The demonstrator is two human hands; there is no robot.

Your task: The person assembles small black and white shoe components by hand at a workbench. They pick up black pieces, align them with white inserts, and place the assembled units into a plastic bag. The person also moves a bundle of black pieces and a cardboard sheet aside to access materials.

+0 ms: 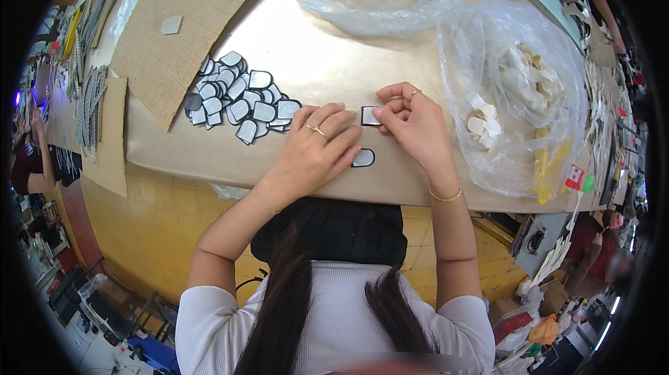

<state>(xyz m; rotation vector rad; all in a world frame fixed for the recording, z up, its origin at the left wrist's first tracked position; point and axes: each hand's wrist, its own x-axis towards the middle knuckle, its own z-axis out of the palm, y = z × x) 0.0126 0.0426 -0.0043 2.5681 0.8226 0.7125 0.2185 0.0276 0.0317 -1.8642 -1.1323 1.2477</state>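
Observation:
Between thumb and fingers, my right hand (417,123) pinches a small black-edged patch with a pale grey face (369,116), just above or on the tabletop. My left hand (313,144) rests palm down with its fingers stretched out and slightly spread. Its fingertips lie beside a second rounded patch (363,158), which is flat on the table; I cannot tell whether they touch it. Left of that hand is a loose pile of the same black-edged patches (247,100), some face up and overlapping.
The tan-covered table (334,61) carries a large cardboard sheet (188,13) at the left. A clear plastic bag of cream-coloured pieces (481,124) stands at the right, another clear bag (348,9) at the back. Long strips (90,103) hang at the far left. Other people work at both sides.

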